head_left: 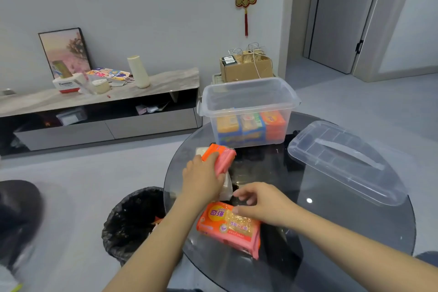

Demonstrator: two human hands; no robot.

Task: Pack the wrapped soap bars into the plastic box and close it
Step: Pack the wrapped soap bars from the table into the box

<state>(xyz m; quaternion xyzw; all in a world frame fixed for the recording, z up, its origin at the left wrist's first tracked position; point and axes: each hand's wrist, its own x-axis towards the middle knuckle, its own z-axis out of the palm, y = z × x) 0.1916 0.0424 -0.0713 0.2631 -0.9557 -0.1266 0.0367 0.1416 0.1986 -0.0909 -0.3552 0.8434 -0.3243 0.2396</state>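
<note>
A clear plastic box point(248, 95) stands open at the far side of the round glass table point(355, 244), with several wrapped soap bars point(251, 125) stacked inside. Its clear lid point(343, 159) lies on the table to the right. My left hand point(201, 178) grips an orange-pink wrapped soap bar point(225, 156), held tilted above a white packet point(226, 187). My right hand point(263, 201) hovers with fingers spread, its thumb touching another orange-pink wrapped soap bar point(227, 225) lying flat near the table's front edge.
A bin lined with a black bag point(132, 220) stands on the floor left of the table. Behind the box sits a cardboard carton point(246, 66). A low cabinet point(99, 102) with clutter runs along the wall.
</note>
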